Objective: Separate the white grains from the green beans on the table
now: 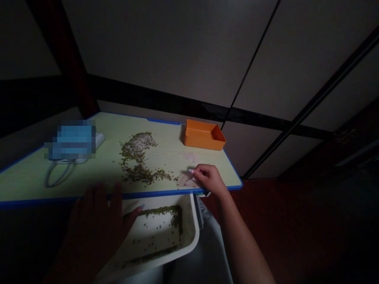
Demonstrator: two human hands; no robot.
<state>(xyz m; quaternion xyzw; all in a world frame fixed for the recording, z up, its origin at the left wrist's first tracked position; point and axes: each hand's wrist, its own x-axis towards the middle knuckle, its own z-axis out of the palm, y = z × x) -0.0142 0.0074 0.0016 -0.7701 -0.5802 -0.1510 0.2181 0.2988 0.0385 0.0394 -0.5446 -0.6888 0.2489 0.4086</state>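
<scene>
My right hand point(209, 178) is over the table's front edge area, thumb and fingertips drawn together. Anything between those fingertips is too small to make out. Beneath it lies a small patch of pale pinkish grains point(185, 180). To its left, small green beans mixed with pale grains point(137, 146) spread across the light table point(166, 138). My left hand point(97, 221) is in shadow at the table's front edge, fingers stretched out and thumb spread over a white basin point(194, 236). Green beans point(176, 217) gather along the basin's inner sides, with several scattered on its bottom.
An orange open box point(204, 136) stands at the table's back right, with another pale grain patch point(191, 157) in front of it. At the left sits a blurred-out blue item point(74, 140) with a cable point(49, 173). Cabinet panels point(177, 47) rise behind the table.
</scene>
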